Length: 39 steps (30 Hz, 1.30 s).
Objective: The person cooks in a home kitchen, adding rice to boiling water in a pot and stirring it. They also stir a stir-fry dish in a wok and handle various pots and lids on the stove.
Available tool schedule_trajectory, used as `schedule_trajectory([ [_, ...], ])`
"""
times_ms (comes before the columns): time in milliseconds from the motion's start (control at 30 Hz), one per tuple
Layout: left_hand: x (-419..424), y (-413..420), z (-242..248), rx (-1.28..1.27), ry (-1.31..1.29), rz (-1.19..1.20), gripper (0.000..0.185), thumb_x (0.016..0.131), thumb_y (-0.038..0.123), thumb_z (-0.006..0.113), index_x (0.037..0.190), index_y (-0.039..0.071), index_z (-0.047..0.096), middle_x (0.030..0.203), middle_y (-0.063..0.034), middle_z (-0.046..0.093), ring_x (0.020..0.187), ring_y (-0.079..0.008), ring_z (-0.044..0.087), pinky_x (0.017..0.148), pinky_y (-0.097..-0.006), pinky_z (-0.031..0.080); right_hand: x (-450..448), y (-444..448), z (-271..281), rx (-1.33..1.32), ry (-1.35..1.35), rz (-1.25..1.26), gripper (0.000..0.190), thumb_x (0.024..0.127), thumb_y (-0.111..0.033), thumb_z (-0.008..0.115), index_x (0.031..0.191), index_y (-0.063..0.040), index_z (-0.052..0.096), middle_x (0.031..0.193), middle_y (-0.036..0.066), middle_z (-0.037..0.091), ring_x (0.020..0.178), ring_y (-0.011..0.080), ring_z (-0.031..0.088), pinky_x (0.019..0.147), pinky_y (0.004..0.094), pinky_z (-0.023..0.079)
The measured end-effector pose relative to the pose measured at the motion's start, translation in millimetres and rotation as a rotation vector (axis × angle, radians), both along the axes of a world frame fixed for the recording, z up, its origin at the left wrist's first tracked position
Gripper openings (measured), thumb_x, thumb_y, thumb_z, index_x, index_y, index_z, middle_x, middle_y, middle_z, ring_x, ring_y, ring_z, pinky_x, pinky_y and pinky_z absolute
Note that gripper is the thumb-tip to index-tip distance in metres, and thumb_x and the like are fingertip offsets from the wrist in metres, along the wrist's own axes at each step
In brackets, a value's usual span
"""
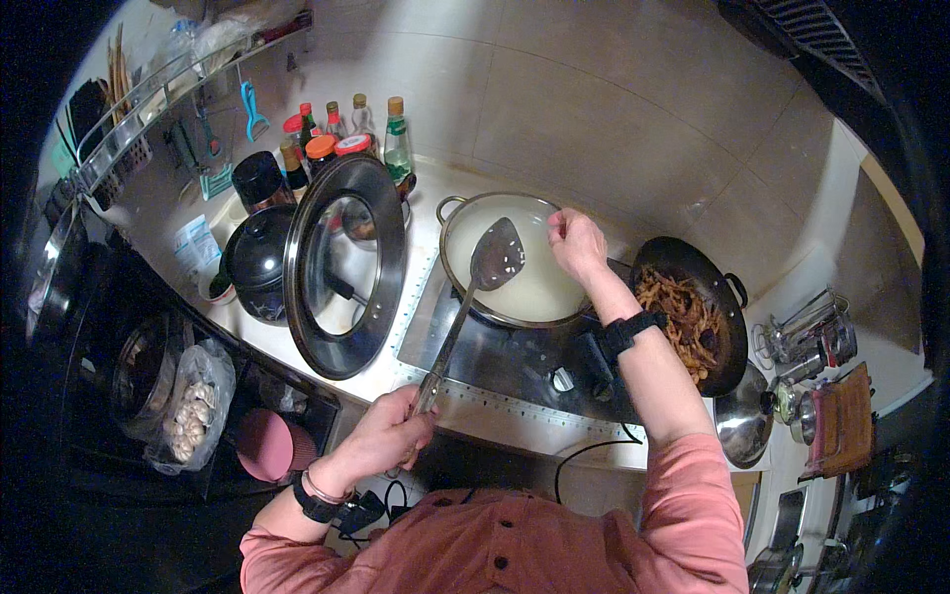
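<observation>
My left hand (397, 431) grips the handle of a metal spatula (499, 252), whose dark blade is held over a wide two-handled pot (549, 321) of pale, cloudy liquid. A few white grains stick to the blade. Curled fingers of my right hand (579, 241) are at the pot's far right rim; whether they hold something small or touch the rim, I cannot tell. The pot sits on a gas stove (512, 364). To its right, partly behind my forearm, a black wok (731, 319) holds browned pieces of food (679, 319), seemingly chicken feet.
A glass lid (345, 267) stands upright left of the stove, before a black lidded pot (260, 260) and several sauce bottles (397, 141). Bagged garlic (191, 423) and a pink container (271, 445) are lower left. At right are a metal lid (742, 423) and wooden board (842, 423).
</observation>
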<state>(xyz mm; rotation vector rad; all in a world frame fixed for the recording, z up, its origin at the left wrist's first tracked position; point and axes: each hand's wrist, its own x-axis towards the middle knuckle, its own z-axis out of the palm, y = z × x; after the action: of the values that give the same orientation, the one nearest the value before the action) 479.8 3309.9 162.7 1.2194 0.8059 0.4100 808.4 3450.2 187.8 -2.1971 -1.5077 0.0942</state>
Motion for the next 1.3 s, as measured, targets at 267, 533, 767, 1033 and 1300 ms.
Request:
schedule_trajectory([
  [267,4,0,1,-0.01,0.031,-0.021,0.008,0.09,0.006,0.048,0.098,0.005,0.048,0.064,-0.0002,0.05,0.046,-0.0082,0.044,0.039,-0.0237,0.037,-23,-2,3,0.037,0.06,0.182,0.051,0.072,-0.041,0.075,0.111,-0.011,0.058,0.102,0.009,0.066,0.098,0.0279,0.062,0.084,0.0393,0.048],
  [533,3,0,-1,0.028,0.091,0.003,0.009,0.09,0.007,0.048,0.098,0.004,0.048,0.063,-0.0002,0.05,0.045,-0.0084,0.045,0.039,-0.0231,0.037,3,-9,-1,0.024,-0.066,0.066,0.022,0.081,-0.024,0.063,0.095,-0.008,0.063,0.083,0.012,0.066,0.086,0.0296,0.065,0.075,0.0406,0.049],
  [767,5,0,5,0.033,0.09,0.005,0.01,0.09,0.007,0.048,0.099,0.004,0.048,0.063,0.0002,0.049,0.045,-0.0081,0.045,0.039,-0.0228,0.037,-22,-18,7,0.153,-0.03,0.281,0.024,0.078,-0.03,0.069,0.078,-0.007,0.065,0.071,0.008,0.065,0.07,0.0269,0.064,0.065,0.0378,0.049],
  [1033,3,-3,5,0.055,0.123,-0.011,0.009,0.09,0.008,0.049,0.099,0.004,0.048,0.062,0.0008,0.048,0.045,-0.0077,0.045,0.039,-0.0227,0.037,6,-15,14,-0.032,-0.147,-0.081,0.023,0.08,-0.029,0.062,0.084,-0.007,0.068,0.09,0.017,0.067,0.085,0.034,0.065,0.076,0.0424,0.052],
  [1300,3,0,3,0.064,0.046,0.03,0.008,0.092,0.009,0.049,0.097,0.004,0.048,0.06,0.0003,0.049,0.041,-0.0088,0.045,0.037,-0.0235,0.036,-5,-31,-4,0.284,-0.146,0.616,0.018,0.082,-0.01,0.055,0.095,-0.003,0.065,0.095,0.018,0.064,0.088,0.0364,0.061,0.078,0.0439,0.049],
])
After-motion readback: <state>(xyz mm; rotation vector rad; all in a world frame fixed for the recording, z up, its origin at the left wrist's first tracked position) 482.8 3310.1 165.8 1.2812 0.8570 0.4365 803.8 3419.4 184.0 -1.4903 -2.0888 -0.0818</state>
